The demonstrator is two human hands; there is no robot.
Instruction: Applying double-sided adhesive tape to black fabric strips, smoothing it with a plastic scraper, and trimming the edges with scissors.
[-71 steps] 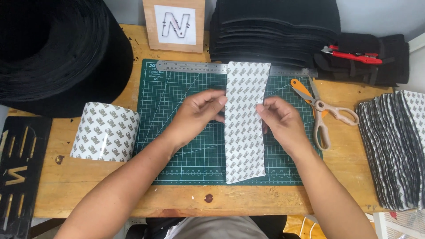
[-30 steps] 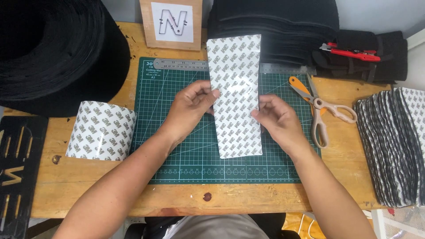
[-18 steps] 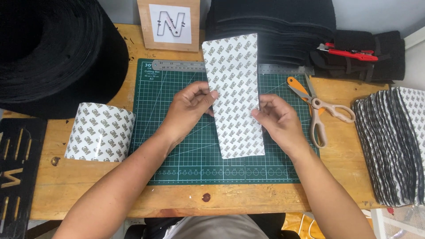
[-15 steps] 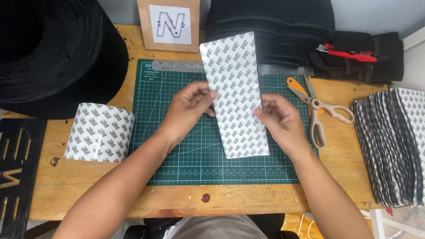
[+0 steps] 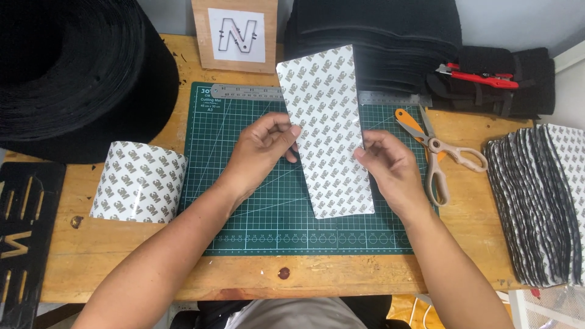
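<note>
Pinching a white patterned strip by its long edges, the left hand and right hand hold it tilted over the green mat; a wooden letter sign stands behind on the tabletop.

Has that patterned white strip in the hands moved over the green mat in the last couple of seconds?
Yes. The strip slid away past the steel ruler and tilted leftward at its far end.

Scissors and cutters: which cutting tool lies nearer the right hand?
The beige-and-orange scissors, lying open on the table just beside the right hand. The red-handled cutter rests farther back on black fabric.
</note>
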